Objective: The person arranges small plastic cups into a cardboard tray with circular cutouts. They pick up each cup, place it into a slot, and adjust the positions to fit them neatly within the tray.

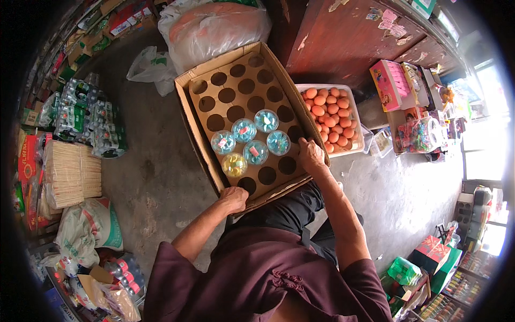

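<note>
A shallow cardboard box (186, 108) is before me, tilted in the view, with a cardboard insert (225, 106) of round holes inside. Several clear plastic cups with blue contents (255, 152) sit in holes near its middle, some showing a small pink piece. One clear cup with yellow contents (234, 164) stands by the left side. My left hand (234, 199) grips the near left corner of the box. At the near right, my right hand (312, 155) holds the right wall, fingers over the inside edge.
A white crate (359, 120) of brown eggs (332, 108) adjoins the box's right side. Wrapped bottle packs (82, 116) and chopstick bundles (68, 171) are on the left. Beyond the box lies a large plastic bag (217, 28). Candy jars (416, 135) stand right, by a red wooden cabinet (338, 44).
</note>
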Available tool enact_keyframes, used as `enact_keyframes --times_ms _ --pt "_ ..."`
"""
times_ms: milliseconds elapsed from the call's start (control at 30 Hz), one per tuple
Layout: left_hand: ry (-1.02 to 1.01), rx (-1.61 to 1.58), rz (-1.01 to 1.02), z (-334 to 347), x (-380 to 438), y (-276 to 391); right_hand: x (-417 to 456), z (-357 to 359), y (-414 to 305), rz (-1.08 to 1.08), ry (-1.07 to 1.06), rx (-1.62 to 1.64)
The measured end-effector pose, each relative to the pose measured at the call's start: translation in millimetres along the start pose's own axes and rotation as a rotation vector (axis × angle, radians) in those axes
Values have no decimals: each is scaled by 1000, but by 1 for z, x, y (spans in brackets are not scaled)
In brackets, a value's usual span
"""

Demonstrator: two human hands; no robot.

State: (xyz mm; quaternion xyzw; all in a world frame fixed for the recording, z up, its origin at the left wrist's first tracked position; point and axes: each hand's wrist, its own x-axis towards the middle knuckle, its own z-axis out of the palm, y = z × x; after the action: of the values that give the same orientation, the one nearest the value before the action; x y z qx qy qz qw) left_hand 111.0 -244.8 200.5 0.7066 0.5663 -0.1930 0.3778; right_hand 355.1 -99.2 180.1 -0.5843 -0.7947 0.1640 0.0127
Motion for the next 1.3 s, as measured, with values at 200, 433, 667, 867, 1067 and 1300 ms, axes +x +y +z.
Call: enact_keyframes --times_ms 200,433,667,867,1067,1300 --pt "-4 75 82 9 4 -16 3 12 -4 55 -6 -17" --pt "-50 112 62 -3 -1 -8 2 12 -5 28 -33 -124" --pt "291 177 236 23 -11 -16 2 15 2 38 -30 -46" --pt "207 221 202 19 0 -16 5 16 4 36 -52 -101" --pt "226 165 228 18 -4 -18 -2 8 -7 12 -118 -91" --pt "-42 163 242 -2 -2 -25 -4 11 0 -19 -89 -78"
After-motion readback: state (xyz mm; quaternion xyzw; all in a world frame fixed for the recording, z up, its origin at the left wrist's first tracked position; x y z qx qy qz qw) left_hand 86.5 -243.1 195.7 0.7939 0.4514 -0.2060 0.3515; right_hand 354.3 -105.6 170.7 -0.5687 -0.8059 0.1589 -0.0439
